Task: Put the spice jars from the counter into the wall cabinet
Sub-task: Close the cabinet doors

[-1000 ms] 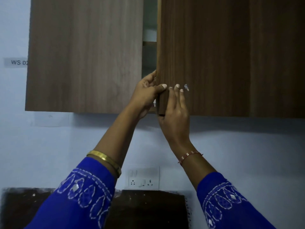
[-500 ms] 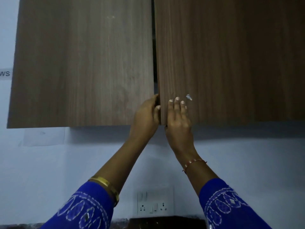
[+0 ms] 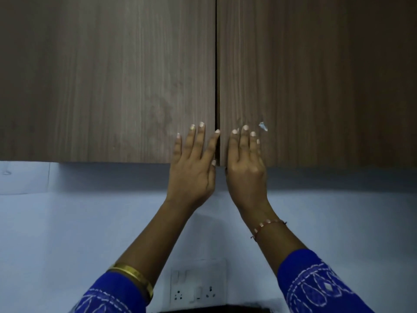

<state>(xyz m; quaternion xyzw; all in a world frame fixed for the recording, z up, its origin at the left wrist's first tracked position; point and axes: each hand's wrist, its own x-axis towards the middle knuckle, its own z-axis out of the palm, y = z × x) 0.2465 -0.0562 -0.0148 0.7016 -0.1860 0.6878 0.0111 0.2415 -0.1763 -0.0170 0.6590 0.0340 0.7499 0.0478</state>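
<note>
The brown wood-grain wall cabinet fills the upper half of the head view, and both of its doors are closed. My left hand (image 3: 194, 163) lies flat with straight fingers on the lower right corner of the left door (image 3: 108, 82). My right hand (image 3: 246, 161) lies flat on the lower left corner of the right door (image 3: 316, 82). Only a thin dark seam separates the doors between my hands. No spice jar is in view; the cabinet's inside is hidden.
A pale blue wall (image 3: 67, 222) runs below the cabinet. A white socket and switch plate (image 3: 198, 283) sits on it low in the middle. A small white chip (image 3: 262, 126) marks the right door near my right fingers.
The right door has swung shut and the gap showing the cabinet's inside has closed. My left hand let go of the door edge and now lies flat on the left door.
</note>
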